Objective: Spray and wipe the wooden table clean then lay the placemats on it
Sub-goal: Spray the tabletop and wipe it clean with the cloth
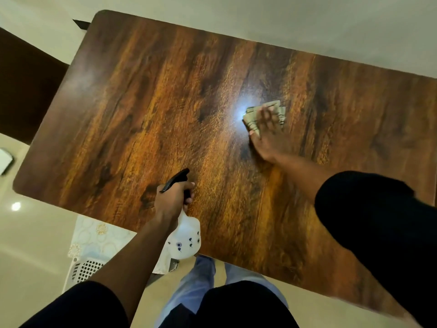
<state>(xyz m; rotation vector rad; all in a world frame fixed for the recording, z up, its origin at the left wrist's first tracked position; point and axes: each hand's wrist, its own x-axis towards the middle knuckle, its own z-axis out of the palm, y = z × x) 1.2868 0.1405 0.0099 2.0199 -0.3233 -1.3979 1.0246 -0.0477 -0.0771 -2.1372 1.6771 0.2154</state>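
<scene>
A dark wooden table point(165, 95) fills most of the view. My left hand point(171, 200) grips the neck of a white spray bottle point(186, 237) with a black nozzle, held above the table's near edge. My right hand point(267, 133) lies flat with spread fingers on a folded beige cloth point(251, 118), pressing it onto the table right of centre. Pale patterned placemats point(94, 235) lie stacked below the table's near edge, on a white latticed stool or basket point(85, 271).
A dark chair or cabinet point(26, 91) stands at the table's left end. Pale tiled floor point(30, 245) surrounds the table, and my legs stand by the near edge. A small white object point(6, 160) lies on the floor at far left.
</scene>
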